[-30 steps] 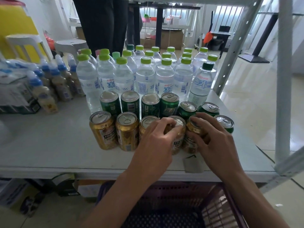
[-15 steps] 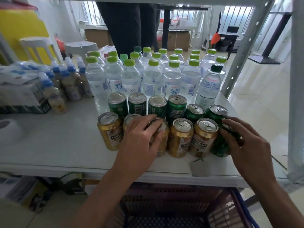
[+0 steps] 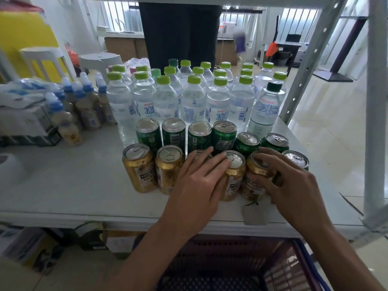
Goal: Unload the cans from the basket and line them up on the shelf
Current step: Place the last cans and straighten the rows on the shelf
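Note:
Gold cans (image 3: 138, 168) stand in a front row on the white shelf (image 3: 73, 185), with a row of green cans (image 3: 173, 134) right behind them. My left hand (image 3: 197, 183) lies over the third gold can, hiding most of it, and its fingertips touch the top of the fourth gold can (image 3: 236, 175). The fingers of my right hand (image 3: 291, 183) wrap around the fifth gold can (image 3: 255, 175). One more green can (image 3: 296, 159) stands just right of that hand. The dark purple basket (image 3: 231, 267) sits below the shelf edge; I see no cans in it.
Clear water bottles with green caps (image 3: 193, 99) fill the shelf behind the cans. Small blue-capped bottles (image 3: 69, 127) and wrapped packs stand at the left. Grey shelf uprights (image 3: 375, 101) rise at the right. A paper tag (image 3: 255, 215) hangs at the front edge. A person's dark legs stand behind the shelf.
My right hand left the green can at the right end and closed on the rightmost gold can. My left hand slid one can to the right along the gold row.

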A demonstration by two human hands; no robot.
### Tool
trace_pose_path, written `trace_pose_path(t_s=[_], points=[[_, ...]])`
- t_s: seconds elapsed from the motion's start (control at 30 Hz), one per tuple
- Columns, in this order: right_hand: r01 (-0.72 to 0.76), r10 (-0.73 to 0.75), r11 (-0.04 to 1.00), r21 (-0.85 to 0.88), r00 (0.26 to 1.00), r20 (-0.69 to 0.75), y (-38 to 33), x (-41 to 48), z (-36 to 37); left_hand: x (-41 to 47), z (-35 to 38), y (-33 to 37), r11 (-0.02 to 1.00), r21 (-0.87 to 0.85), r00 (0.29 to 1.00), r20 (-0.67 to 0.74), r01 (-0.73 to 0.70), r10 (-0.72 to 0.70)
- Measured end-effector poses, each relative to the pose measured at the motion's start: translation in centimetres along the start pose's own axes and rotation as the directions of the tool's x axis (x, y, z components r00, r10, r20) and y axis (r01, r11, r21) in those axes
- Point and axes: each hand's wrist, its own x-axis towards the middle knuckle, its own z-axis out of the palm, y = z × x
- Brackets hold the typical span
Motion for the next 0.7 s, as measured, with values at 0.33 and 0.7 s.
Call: trace_pose_path(t_s=[0.33, 0.7], points=[[0.064, -0.062, 0.997, -0.032, 0.996, 0.061, -1.8, 0.2, -0.7, 0.0, -1.1, -1.4, 0.998, -0.041, 0.999, -0.009, 0.052, -0.052], [-0.066, 0.064, 0.997, -0.038, 0.997, -0.036, -1.7, 3.4, -3.9, -0.2, -0.6, -2.4, 0.996, -0.084, 0.999, -0.018, 0.036, -0.038]])
